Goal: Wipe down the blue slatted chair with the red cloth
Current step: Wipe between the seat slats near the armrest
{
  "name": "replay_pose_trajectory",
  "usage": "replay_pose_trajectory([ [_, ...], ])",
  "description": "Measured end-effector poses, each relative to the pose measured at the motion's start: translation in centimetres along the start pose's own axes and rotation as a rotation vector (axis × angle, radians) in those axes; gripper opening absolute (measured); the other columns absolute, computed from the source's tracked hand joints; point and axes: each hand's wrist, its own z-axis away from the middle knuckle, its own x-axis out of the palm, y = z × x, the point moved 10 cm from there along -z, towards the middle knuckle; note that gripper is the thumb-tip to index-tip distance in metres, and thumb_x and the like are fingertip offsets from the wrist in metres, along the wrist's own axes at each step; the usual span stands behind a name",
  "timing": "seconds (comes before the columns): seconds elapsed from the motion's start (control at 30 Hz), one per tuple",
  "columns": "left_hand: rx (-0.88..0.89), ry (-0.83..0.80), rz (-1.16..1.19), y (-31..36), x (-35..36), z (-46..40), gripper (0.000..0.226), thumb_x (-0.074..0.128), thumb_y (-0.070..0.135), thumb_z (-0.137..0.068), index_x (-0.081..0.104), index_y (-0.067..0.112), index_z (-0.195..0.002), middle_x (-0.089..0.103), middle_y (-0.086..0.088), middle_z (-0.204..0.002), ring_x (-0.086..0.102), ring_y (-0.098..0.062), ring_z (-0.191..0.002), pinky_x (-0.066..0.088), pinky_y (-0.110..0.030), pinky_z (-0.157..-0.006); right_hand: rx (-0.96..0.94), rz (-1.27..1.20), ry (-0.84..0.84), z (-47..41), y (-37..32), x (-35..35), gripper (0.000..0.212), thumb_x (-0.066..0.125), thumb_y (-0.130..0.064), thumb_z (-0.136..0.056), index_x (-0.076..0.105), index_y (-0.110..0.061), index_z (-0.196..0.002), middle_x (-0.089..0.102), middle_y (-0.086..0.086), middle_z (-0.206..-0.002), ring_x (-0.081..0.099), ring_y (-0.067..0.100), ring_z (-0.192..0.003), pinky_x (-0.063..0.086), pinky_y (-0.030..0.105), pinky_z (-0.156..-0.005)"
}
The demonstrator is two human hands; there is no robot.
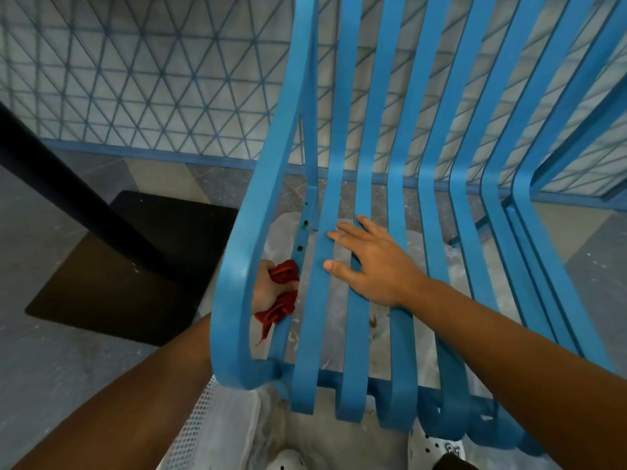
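Observation:
The blue slatted chair (400, 205) fills the middle and right of the head view, its seat slats running toward me. My left hand (266, 290) reaches in under the left armrest (244, 252) and is closed around the crumpled red cloth (281, 296), which touches the outermost seat slat near its screw holes. The armrest hides part of that hand. My right hand (373, 262) lies flat on the seat slats with fingers spread, holding nothing.
A black table leg (68, 191) on a dark square base plate (129, 266) stands to the left of the chair. A blue wire-mesh fence (152, 79) runs behind. Grey stone floor lies below, and white shoes (437, 449) show at the bottom edge.

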Motion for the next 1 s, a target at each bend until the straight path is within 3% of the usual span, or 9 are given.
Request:
replay_pose_trajectory([
  [0.1,0.013,0.025,0.016,1.5,-0.1,-2.1,0.041,0.084,0.034,-0.079,0.067,0.002,-0.099,0.07,-0.012,-0.091,0.063,-0.022,-0.079,0.039,-0.025,-0.06,0.006,-0.034,0.041,-0.1,0.3,0.1,0.072,0.041,-0.075,-0.093,0.038,-0.037,-0.154,0.019,-0.009,-0.168,0.0,0.021,-0.157,0.011,0.048,-0.127],
  [0.23,0.02,0.026,-0.069,3.9,-0.6,-5.8,0.048,0.083,0.044,-0.078,0.069,0.005,-0.103,0.072,-0.013,-0.098,0.067,-0.028,-0.089,0.045,-0.032,-0.073,0.014,-0.066,0.056,-0.2,0.5,0.0,0.071,0.045,-0.074,-0.091,0.04,-0.039,-0.152,0.017,-0.009,-0.168,0.0,0.021,-0.157,0.01,0.047,-0.127],
  [0.5,0.02,0.136,-0.05,7.6,-1.5,-8.7,0.047,0.075,0.041,-0.088,0.065,0.005,-0.117,0.063,-0.007,-0.097,0.054,-0.019,-0.081,0.036,-0.028,-0.07,0.016,-0.062,0.05,-0.3,0.6,-0.1,0.069,0.045,-0.074,-0.092,0.037,-0.041,-0.152,0.014,-0.011,-0.169,-0.001,0.018,-0.157,0.01,0.047,-0.127],
  [0.63,0.009,0.116,-0.023,5.8,-1.3,-7.8,0.054,0.076,0.046,-0.085,0.065,0.004,-0.118,0.07,-0.01,-0.111,0.065,-0.026,-0.094,0.043,-0.032,-0.078,0.026,-0.062,0.049,-0.1,0.4,-0.2,0.069,0.045,-0.074,-0.092,0.037,-0.041,-0.152,0.014,-0.01,-0.169,-0.001,0.018,-0.157,0.01,0.047,-0.127],
  [0.9,0.001,0.03,-0.067,1.8,0.0,-5.6,0.05,0.079,0.051,-0.079,0.065,0.011,-0.107,0.071,-0.008,-0.098,0.067,-0.027,-0.092,0.052,-0.041,-0.087,0.039,-0.05,0.037,-0.1,0.1,-0.1,0.072,0.044,-0.075,-0.092,0.034,-0.04,-0.154,0.015,-0.007,-0.169,-0.001,0.019,-0.157,0.01,0.051,-0.127],
  [1.0,0.017,-0.003,-0.071,2.2,0.2,-6.5,0.048,0.082,0.047,-0.078,0.065,0.01,-0.104,0.071,-0.009,-0.097,0.067,-0.026,-0.09,0.049,-0.036,-0.078,0.034,-0.044,0.046,-0.2,0.1,0.0,0.071,0.043,-0.075,-0.092,0.035,-0.039,-0.154,0.015,-0.006,-0.169,-0.001,0.02,-0.157,0.009,0.049,-0.127],
])
